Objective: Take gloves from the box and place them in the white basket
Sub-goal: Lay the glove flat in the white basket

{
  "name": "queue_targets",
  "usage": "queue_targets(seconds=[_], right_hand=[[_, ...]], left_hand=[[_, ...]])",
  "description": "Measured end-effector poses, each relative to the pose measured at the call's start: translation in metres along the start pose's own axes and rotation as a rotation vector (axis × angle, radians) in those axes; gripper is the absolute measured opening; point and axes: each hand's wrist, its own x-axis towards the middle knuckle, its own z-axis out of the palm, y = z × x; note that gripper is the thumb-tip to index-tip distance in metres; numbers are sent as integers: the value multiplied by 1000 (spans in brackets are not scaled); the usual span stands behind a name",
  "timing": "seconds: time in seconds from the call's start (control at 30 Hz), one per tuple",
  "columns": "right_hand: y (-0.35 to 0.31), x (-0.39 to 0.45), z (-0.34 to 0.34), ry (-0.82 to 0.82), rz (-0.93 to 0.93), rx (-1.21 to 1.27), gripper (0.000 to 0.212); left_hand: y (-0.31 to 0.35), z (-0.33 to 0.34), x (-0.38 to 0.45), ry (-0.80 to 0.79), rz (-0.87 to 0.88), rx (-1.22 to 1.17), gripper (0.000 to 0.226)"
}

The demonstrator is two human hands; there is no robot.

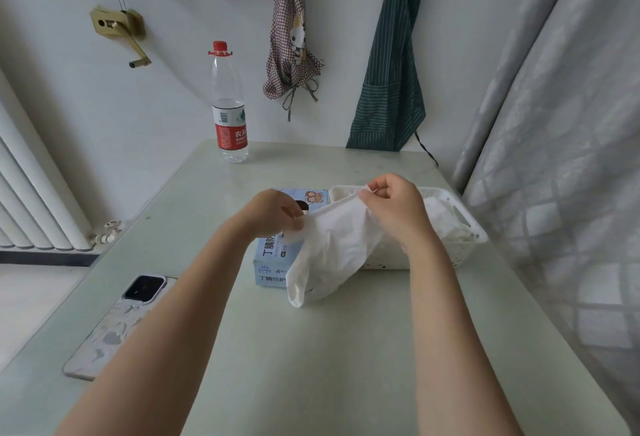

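- The table (311, 349) had a pale green, smooth top and stood pushed up against the white wall.
- The glove box (268, 264), light blue with printed characters, lay flat near the middle of the top; every place below is given from it.
- The white basket (388, 260), perforated along its side, sat touching or just beside the box on its right, with white material showing inside.
- The water bottle (228, 103), clear with a red cap and red label, stood upright well behind the box, by the wall.
- The phone (119, 323) lay flat, camera side up, well to the box's left and nearer the front edge.
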Motion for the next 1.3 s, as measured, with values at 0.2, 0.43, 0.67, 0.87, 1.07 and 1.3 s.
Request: queue_targets(seconds=[0.2, 0.43, 0.67, 0.87, 1.07, 1.3], right_hand=[[-19, 13, 5, -85, -192, -102, 9], [-68, 31, 12, -267, -403, -208, 9], [-76, 61, 3, -96, -404, -183, 11], [-44, 88, -5, 68, -159, -194, 6], [34, 111, -33, 106, 85, -290, 11], [103, 107, -76, 195, 221, -419, 23]], left_hand=[[10, -10, -7, -70, 98, -251, 30], [34, -17, -2, -196, 229, -746, 40], [2, -2, 11, -340, -8, -840, 73], [5, -10, 22, -271, -51, -915, 48], [55, -6, 68, -153, -112, -311, 19], [100, 43, 103, -56, -24, 172, 35]])
